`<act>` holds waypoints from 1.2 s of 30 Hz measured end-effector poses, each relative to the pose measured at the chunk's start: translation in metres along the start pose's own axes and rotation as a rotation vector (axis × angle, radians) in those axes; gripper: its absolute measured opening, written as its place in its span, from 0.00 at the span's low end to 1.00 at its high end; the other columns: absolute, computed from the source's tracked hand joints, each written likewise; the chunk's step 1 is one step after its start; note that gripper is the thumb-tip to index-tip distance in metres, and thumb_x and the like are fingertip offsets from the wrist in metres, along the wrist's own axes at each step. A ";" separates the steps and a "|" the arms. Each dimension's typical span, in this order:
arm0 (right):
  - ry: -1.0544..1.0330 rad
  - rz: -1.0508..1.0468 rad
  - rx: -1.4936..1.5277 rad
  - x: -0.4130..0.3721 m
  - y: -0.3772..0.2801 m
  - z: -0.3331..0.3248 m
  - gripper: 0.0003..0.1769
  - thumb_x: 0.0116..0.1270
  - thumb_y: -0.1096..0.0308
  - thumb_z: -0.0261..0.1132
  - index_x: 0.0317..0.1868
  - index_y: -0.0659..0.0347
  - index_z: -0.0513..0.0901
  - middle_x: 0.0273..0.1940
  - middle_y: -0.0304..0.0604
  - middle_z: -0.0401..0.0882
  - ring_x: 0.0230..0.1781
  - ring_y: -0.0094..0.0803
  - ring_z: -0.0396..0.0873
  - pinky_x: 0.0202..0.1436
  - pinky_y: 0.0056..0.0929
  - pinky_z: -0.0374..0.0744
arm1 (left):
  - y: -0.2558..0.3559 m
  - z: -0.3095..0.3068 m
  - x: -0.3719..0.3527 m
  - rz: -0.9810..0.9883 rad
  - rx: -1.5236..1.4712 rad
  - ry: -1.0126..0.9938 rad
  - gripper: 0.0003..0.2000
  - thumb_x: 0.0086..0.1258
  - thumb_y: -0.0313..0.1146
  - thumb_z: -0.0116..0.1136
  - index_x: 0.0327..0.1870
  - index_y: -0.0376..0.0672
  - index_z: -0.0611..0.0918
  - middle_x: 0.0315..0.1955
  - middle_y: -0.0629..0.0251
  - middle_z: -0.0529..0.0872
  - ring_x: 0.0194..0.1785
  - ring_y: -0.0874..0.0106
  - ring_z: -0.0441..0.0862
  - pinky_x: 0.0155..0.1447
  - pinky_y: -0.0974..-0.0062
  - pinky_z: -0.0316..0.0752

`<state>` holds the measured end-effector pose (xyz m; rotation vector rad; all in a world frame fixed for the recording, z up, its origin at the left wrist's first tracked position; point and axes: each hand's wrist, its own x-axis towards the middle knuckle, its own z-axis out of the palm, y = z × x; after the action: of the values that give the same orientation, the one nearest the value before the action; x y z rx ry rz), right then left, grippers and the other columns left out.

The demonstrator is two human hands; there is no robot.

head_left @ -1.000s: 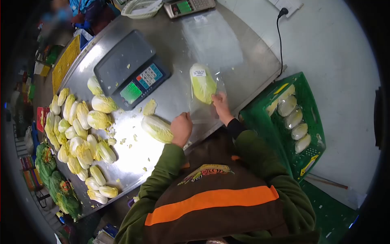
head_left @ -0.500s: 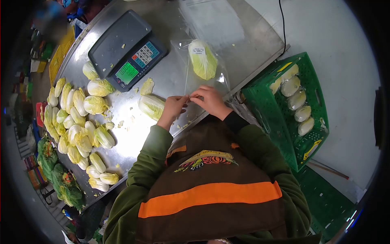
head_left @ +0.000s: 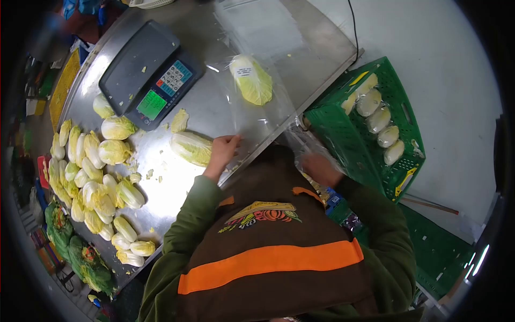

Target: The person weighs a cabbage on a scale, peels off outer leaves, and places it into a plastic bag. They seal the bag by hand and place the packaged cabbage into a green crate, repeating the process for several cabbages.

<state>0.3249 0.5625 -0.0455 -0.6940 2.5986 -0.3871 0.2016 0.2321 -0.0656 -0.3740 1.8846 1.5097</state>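
A napa cabbage point(head_left: 252, 80) with a printed label lies inside a clear plastic bag point(head_left: 276, 110) on the metal table. At the near end of that bag, the fingers of my left hand point(head_left: 225, 150) are pinched together on its edge. Just left of this hand rests a bare napa cabbage point(head_left: 191, 148), with a loose leaf point(head_left: 179, 120) behind it. My right hand point(head_left: 321, 169) is below the table's edge, near hanging clear plastic point(head_left: 316, 140). It is blurred and its fingers are partly hidden, so its grip cannot be made out.
A digital scale point(head_left: 153, 75) stands on the metal table point(head_left: 214, 102), with many cabbages point(head_left: 94, 185) piled at left. Flat clear bags point(head_left: 260, 27) lie at the back. A green crate point(head_left: 386, 155) at right holds several wrapped cabbages point(head_left: 380, 119).
My right hand has left my left hand and moved right and down, past the table's edge. My left hand stays by the bag. The whole view has shifted slightly.
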 end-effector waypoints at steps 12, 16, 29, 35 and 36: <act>0.625 0.110 -0.242 0.096 0.059 -0.075 0.10 0.61 0.71 0.61 0.44 0.56 0.79 0.56 0.45 0.75 0.57 0.44 0.73 0.58 0.43 0.73 | 0.027 -0.018 0.026 1.114 1.004 0.139 0.24 0.54 0.29 0.70 0.56 0.44 0.78 0.56 0.55 0.75 0.59 0.53 0.72 0.61 0.59 0.71; 0.507 -0.191 -0.119 0.115 0.068 -0.081 0.07 0.61 0.69 0.62 0.40 0.56 0.81 0.57 0.40 0.77 0.60 0.43 0.73 0.61 0.42 0.73 | 0.043 -0.017 0.036 1.360 1.007 -0.007 0.20 0.57 0.29 0.69 0.53 0.47 0.80 0.52 0.60 0.78 0.55 0.57 0.76 0.57 0.61 0.73; 0.632 -0.054 0.119 0.097 0.064 -0.090 0.04 0.61 0.69 0.68 0.36 0.58 0.84 0.51 0.38 0.80 0.51 0.41 0.75 0.55 0.38 0.77 | 0.045 0.016 0.039 1.283 1.125 -0.143 0.21 0.62 0.32 0.62 0.58 0.51 0.81 0.54 0.62 0.76 0.60 0.58 0.72 0.61 0.62 0.70; 0.646 -0.041 0.132 0.098 0.065 -0.081 0.05 0.60 0.69 0.68 0.37 0.57 0.84 0.50 0.38 0.80 0.50 0.42 0.76 0.53 0.38 0.77 | 0.041 0.019 0.052 1.390 1.181 -0.262 0.14 0.61 0.34 0.62 0.49 0.50 0.85 0.54 0.62 0.76 0.61 0.59 0.72 0.62 0.62 0.69; 0.659 -0.030 0.152 0.099 0.065 -0.080 0.05 0.60 0.70 0.68 0.37 0.57 0.84 0.50 0.38 0.80 0.50 0.42 0.76 0.54 0.38 0.77 | 0.041 0.018 0.053 1.392 1.183 -0.265 0.14 0.61 0.34 0.62 0.49 0.50 0.85 0.54 0.62 0.76 0.61 0.59 0.72 0.62 0.62 0.69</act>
<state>0.1836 0.5769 -0.0316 -0.6283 3.1147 -0.9474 0.1439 0.2706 -0.0722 1.8386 2.4335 0.6292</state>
